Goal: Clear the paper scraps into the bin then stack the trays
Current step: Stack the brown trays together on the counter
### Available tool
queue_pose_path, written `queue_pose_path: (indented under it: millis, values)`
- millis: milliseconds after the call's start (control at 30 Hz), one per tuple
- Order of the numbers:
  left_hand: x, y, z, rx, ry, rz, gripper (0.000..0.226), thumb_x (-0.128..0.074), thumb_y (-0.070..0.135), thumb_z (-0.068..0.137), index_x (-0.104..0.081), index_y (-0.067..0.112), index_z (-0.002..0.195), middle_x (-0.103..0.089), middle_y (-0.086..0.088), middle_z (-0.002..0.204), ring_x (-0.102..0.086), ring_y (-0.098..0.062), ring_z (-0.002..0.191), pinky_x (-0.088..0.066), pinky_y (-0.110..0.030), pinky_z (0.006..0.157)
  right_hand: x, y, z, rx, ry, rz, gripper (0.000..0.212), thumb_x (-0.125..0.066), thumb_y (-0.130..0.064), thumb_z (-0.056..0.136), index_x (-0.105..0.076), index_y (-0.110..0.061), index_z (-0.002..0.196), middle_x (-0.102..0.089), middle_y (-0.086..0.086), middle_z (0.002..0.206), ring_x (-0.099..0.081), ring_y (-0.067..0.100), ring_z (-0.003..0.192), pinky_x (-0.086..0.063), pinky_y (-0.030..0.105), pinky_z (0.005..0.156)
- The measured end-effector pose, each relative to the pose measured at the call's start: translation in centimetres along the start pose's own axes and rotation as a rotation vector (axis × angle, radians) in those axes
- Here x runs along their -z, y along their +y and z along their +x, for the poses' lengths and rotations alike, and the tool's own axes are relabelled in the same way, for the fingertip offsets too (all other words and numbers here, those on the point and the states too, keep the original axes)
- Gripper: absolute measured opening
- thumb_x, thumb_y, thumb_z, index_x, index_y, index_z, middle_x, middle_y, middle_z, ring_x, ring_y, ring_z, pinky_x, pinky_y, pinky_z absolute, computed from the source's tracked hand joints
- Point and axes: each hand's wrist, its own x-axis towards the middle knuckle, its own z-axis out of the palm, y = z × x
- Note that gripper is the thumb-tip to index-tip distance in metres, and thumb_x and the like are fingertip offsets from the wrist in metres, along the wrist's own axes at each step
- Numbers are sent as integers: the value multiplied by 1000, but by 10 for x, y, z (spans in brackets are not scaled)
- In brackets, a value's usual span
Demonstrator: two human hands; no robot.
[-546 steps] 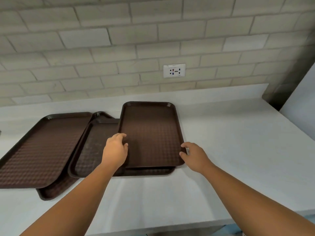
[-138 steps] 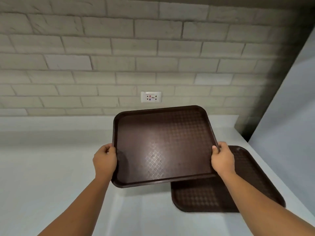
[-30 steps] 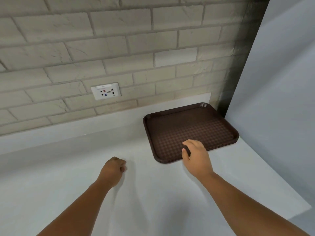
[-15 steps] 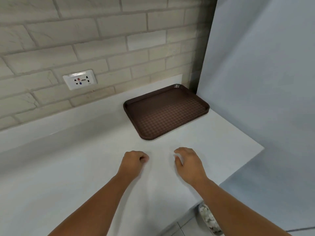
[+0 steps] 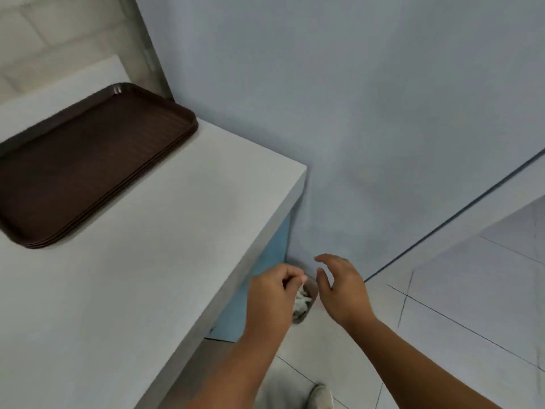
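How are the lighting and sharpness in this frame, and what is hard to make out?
Head view: soft, even light, no glare; the stacked trays and the brick wall are smeared by blur; the bin on the floor is small and partly hidden behind the left hand, so whether its fingers pinch a scrap is unclear.

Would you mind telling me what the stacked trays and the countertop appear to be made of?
The stacked trays look like dark brown moulded plastic, matte, with rounded raised rims. The countertop looks like a smooth white slab with a thick square edge; stone or laminate, I cannot tell.
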Motion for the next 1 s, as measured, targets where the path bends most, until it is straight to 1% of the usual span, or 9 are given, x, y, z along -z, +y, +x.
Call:
queue_pose_path:
  millis: [167,300,433,500,600,667,733,867,1000]
  values:
    - [-91,-97,13,175,-21,8,17,-76,14,85,-73,29,80,-70,19,73,-66,1,72,-51,-13,67,-46,104,-8,-233,-84,32,28,-55,-23,95,-65,-20,121,-66,-3,121,-59,15,112,-44,24,94]
    - [-141,-198,32,295,-50,110,12,-76,13,84,-77,24,81,-70,16,73,-65,1,69,-55,-20,73,-111,179,-9,-393,-171,86,29,-57,-23,94,-64,-22,121,-65,-3,122,-60,13,109,-48,27,94]
    - [-186,-292,56,370,-89,231,10,-73,11,87,-79,11,94,-76,-2,91,-69,-18,85,-56,-30,84,-183,242,-5,-442,-271,55,32,-57,-23,93,-63,-20,125,-64,0,125,-60,19,113,-47,33,99]
    - [-208,-336,62,406,-121,267,10,-72,10,87,-79,11,94,-76,-4,95,-69,-20,89,-54,-26,84,-219,267,-5,-484,-319,60,34,-56,-25,93,-61,-19,127,-65,0,126,-60,21,114,-47,33,99]
    - [-237,-393,66,464,-179,320,12,-70,7,88,-79,12,93,-75,-3,96,-64,-13,86,-42,-6,68,-270,300,-6,-564,-381,49,39,-54,-27,94,-57,-19,132,-64,3,128,-60,24,114,-46,30,99]
    - [-254,-425,68,515,-193,329,12,-69,8,88,-79,14,92,-75,-2,97,-67,-16,89,-44,-9,70,-300,319,-8,-644,-425,41,42,-52,-26,95,-52,-18,136,-61,6,131,-57,25,118,-44,28,97]
    - [-267,-451,70,559,-215,314,14,-67,9,90,-79,14,96,-75,-4,102,-68,-23,96,-48,-18,81,-325,334,-11,-711,-483,42,45,-48,-21,96,-46,-14,141,-57,8,136,-52,26,125,-42,28,99]
    - [-275,-470,76,580,-252,369,34,-56,10,95,-64,12,128,-68,-9,118,-63,-28,108,-49,-31,96,-353,345,-17,-740,-531,27,46,-44,-8,92,-46,-10,138,-58,9,134,-53,28,123,-44,30,99]
    - [-258,-453,71,517,-295,453,33,-51,10,96,-65,15,126,-67,0,103,-63,-23,97,-50,-30,89,-334,324,-15,-747,-495,61,40,-46,-15,94,-48,-10,134,-59,10,131,-54,30,121,-44,32,97]
